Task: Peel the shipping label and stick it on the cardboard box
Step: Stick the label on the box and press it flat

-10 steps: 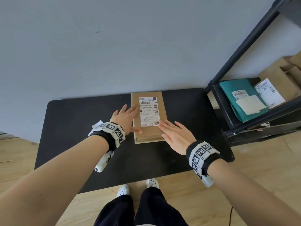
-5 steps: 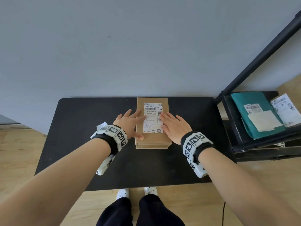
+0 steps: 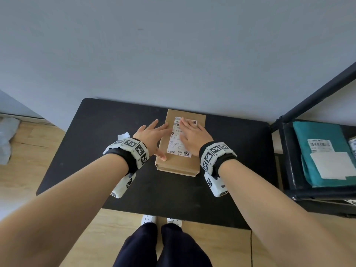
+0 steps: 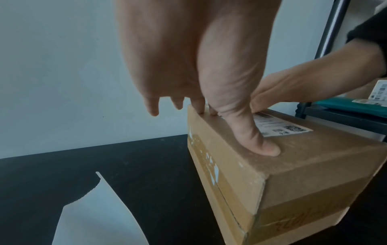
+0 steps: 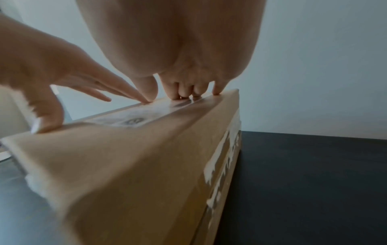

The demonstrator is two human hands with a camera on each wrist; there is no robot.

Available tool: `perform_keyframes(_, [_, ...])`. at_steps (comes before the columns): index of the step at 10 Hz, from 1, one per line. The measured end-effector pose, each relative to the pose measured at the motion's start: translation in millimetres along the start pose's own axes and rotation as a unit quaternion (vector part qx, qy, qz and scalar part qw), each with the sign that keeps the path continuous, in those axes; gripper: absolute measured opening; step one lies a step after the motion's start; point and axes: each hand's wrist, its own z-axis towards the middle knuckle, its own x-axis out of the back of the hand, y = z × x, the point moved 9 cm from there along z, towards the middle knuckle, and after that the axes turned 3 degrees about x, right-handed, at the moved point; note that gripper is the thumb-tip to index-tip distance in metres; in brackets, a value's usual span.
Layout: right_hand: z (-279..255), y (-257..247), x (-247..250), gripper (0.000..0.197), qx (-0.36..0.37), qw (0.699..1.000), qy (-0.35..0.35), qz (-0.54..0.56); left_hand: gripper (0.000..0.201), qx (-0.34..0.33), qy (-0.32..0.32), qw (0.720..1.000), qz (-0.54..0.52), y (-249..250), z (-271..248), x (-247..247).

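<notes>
A brown cardboard box lies on the black table near the wall. A white shipping label is stuck flat on its top. My right hand lies flat over the label's upper part, straight fingers pressing down near the far edge. My left hand rests on the box's left edge with fingers spread; its thumb presses the top beside the label. Neither hand holds anything.
A white backing sheet lies on the table left of the box. A black metal shelf stands at the right, holding a teal mailer with labels. A wall runs close behind the table.
My right hand slid forward up the label from its lower right edge to its top part. The left hand stayed on the box's left side. The head view shifted.
</notes>
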Motion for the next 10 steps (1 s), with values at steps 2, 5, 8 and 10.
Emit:
perform_keyframes(2, [-29, -18, -18, 0.058, 0.026, 0.999, -0.018, -0.015, 0.107, 0.007, -0.009, 1.000, 0.003, 3, -4, -1])
perform_keyframes(5, [-82, -24, -37, 0.053, 0.030, 0.999, -0.022, 0.000, 0.079, -0.014, -0.045, 0.998, 0.050, 13, -16, -7])
perform_keyframes(8, [-104, 0, -42, 0.055, -0.048, 0.999, 0.005, 0.018, 0.050, -0.112, -0.026, 0.988, 0.100, 28, -39, -25])
perform_keyframes(10, [-112, 1, -37, 0.052, -0.066, 0.997, 0.028, 0.008, 0.053, -0.061, -0.013, 0.992, 0.109, 1, -56, -25])
